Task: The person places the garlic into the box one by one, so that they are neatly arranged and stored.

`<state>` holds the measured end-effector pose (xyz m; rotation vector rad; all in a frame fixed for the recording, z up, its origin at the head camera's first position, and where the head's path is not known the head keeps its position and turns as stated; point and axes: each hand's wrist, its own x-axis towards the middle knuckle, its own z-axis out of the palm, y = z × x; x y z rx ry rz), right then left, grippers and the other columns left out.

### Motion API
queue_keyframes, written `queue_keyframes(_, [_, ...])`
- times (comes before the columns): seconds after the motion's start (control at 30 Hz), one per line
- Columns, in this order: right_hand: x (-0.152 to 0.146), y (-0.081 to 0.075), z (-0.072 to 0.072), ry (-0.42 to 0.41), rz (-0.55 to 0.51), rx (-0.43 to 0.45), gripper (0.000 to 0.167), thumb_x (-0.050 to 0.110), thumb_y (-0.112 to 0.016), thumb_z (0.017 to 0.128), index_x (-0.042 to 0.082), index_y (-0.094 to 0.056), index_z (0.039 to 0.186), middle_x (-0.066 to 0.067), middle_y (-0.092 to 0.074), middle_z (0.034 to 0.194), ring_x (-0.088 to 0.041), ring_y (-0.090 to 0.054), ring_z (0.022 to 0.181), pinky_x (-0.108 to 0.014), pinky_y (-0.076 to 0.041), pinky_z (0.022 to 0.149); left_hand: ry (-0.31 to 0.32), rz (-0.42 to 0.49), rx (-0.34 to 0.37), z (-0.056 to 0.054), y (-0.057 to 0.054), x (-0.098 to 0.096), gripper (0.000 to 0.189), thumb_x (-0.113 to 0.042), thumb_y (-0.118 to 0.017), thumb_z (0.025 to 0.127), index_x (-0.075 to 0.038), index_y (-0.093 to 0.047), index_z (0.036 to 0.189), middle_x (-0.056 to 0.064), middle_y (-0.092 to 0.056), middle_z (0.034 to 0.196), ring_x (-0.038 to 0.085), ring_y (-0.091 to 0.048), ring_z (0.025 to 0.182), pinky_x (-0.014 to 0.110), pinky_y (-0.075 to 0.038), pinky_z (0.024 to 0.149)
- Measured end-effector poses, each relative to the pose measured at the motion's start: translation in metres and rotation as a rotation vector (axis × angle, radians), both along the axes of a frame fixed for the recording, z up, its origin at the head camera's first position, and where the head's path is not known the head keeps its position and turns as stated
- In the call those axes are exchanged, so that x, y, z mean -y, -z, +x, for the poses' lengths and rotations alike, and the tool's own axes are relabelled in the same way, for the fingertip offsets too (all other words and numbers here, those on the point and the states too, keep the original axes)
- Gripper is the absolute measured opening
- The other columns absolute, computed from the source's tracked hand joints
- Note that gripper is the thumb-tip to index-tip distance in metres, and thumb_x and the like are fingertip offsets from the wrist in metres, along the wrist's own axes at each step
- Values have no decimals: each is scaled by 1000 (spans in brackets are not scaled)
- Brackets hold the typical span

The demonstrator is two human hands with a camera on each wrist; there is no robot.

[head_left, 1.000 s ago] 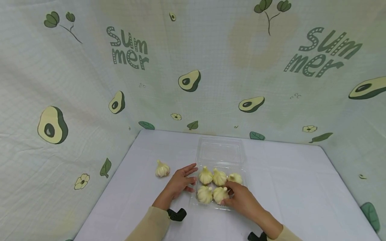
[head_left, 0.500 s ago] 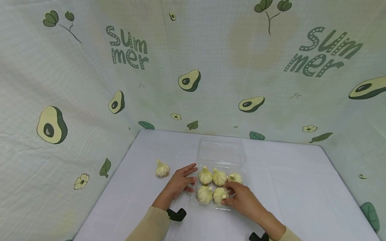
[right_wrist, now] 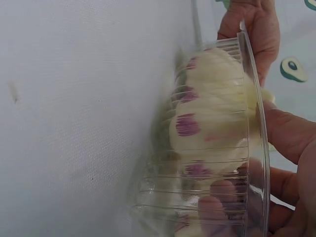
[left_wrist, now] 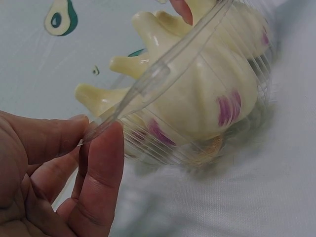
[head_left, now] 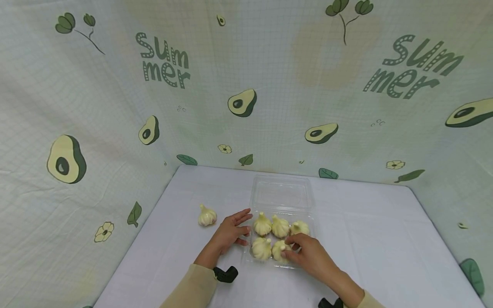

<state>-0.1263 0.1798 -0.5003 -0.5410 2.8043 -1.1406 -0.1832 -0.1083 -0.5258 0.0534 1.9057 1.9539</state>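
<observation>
A clear plastic clamshell box (left_wrist: 163,74) holds several garlic bulbs in two rows. At its left side my left hand (head_left: 228,234) pinches the rim between thumb and fingers, plainly seen in the left wrist view. My right hand (head_left: 310,253) reaches into the front right part of the box. Its thumb and fingers grip the front middle garlic bulb (head_left: 277,251) from the right, covering part of it. In the right wrist view, fingers (right_wrist: 213,210) show through the clear wall, below the thumb. Left of it sits another garlic bulb (head_left: 262,249).
The box's clear lid (head_left: 282,193) lies folded back behind it. One loose garlic bulb (head_left: 207,215) rests on the white tablecloth (head_left: 362,222) to the left. A printed curtain (head_left: 277,85) hangs round the back and sides of the table.
The front middle bulb has turned and shifted slightly under my right hand, whose fingers have moved a little with it. My left hand stays at the box's rim.
</observation>
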Motion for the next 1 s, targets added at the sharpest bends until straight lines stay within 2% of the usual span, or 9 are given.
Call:
queue_keyframes(0.23, [0, -1, 1, 21, 5, 15, 37, 32, -90, 83, 11, -75, 109, -1, -73, 104, -10, -64, 83, -22, -53, 66, -4, -4, 1, 0, 0, 0, 67, -1, -65, 102, -10, -40, 164, 19, -43, 165, 13, -61, 84, 27, -61, 60])
queue_keyframes(0.47, [-2, -4, 4, 21, 2, 42, 47, 32, -92, 80, 8, -74, 116, -2, -72, 105, -2, -58, 77, -22, -52, 65, -5, -5, 0, 0, 0, 0, 67, -1, -65, 102, -10, -40, 163, 19, -43, 165, 13, -61, 85, 27, -61, 60])
queue_keyframes(0.7, [-3, -7, 6, 51, -17, -14, 42, 31, -90, 85, 7, -74, 115, -1, -72, 106, -13, -65, 88, -24, -56, 73, -4, 0, 1, -1, 0, 0, 67, -1, -65, 102, -10, -40, 163, 19, -43, 165, 13, -61, 85, 27, -61, 60])
queue_keyframes(0.83, [-6, -7, 7, 128, -50, -86, 34, 25, -86, 90, 8, -74, 117, 0, -72, 104, -11, -65, 90, -27, -59, 77, -5, -4, 2, -1, 0, 0, 67, -1, -66, 102, -10, -40, 163, 18, -44, 165, 13, -62, 84, 27, -62, 60])
queue_keyframes(1.0, [-17, -2, 6, 239, -83, -322, 37, 9, -85, 88, 6, -71, 122, -2, -73, 103, -13, -66, 86, -29, -59, 72, -5, -5, 3, -1, -1, 1, 68, -1, -66, 101, -11, -40, 163, 18, -44, 165, 13, -62, 84, 27, -62, 60])
